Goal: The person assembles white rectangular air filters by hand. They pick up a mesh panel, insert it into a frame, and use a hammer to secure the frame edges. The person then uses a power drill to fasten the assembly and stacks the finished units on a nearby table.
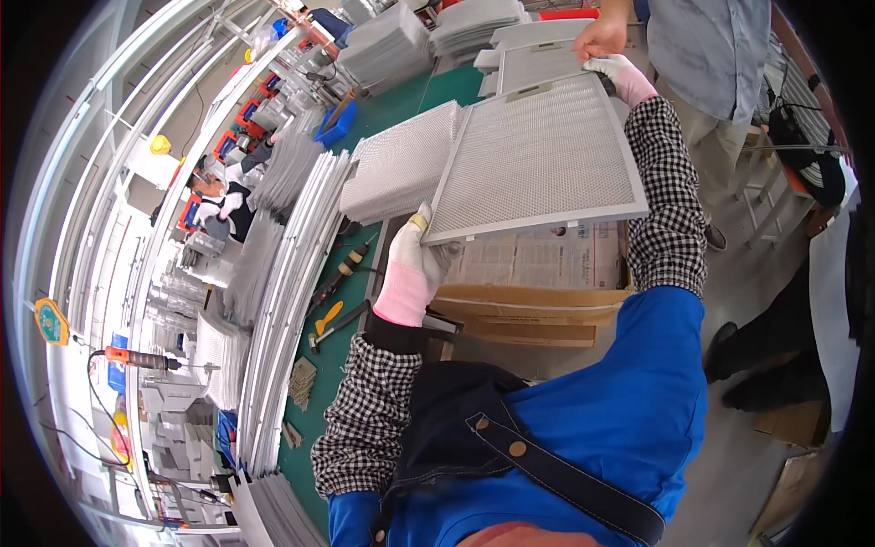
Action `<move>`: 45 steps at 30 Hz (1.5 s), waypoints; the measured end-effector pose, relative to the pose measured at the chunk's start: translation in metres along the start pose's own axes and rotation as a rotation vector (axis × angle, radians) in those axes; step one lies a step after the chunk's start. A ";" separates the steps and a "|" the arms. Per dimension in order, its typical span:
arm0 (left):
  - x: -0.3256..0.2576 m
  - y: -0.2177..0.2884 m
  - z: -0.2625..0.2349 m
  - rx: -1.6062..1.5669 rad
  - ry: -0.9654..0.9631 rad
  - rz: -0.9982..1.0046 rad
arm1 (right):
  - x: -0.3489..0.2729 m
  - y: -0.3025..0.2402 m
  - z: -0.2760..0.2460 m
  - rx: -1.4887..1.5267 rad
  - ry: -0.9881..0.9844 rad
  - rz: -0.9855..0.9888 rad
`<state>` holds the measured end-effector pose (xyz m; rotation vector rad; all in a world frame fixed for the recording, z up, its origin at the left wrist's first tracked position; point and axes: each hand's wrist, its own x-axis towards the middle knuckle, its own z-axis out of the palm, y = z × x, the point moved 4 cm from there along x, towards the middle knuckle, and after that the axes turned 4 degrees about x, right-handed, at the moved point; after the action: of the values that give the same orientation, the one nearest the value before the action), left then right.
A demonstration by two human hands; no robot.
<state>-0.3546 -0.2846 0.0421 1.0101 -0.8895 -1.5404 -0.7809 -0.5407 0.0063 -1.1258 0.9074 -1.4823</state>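
Note:
A framed metal mesh filter panel (538, 155) is held tilted in front of me, over an open cardboard box (524, 303). My left hand (410, 273), in a white and pink glove, is closed on the panel's near left corner. At the far right corner, my gloved right hand (627, 80) grips the frame edge; its fingers are partly hidden. Another person's bare hand (602, 38) is close by my right hand, near a second framed mesh panel (538, 66). A stack of mesh sheets (401, 169) lies just left of the panel.
The green bench (369, 132) holds a blue bin (337, 121), a power screwdriver (351, 260), a hammer (337, 326) and long metal strips (296, 283). More mesh stacks (387, 46) stand at the back. A co-worker (715, 64) stands at the right, near a stool (770, 187).

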 end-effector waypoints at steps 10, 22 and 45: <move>-0.022 0.018 0.043 0.022 -0.048 0.077 | 0.005 0.012 0.006 0.222 -0.102 0.075; -0.013 0.030 0.112 0.065 -0.255 0.164 | -0.007 -0.001 0.006 0.192 -0.067 0.047; 0.004 0.004 0.150 0.397 -0.279 0.069 | -0.143 -0.260 0.047 -0.961 0.211 -1.254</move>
<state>-0.4931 -0.2831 0.1008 1.0405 -1.4533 -1.4997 -0.8013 -0.3490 0.2366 -2.5901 1.1603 -2.2149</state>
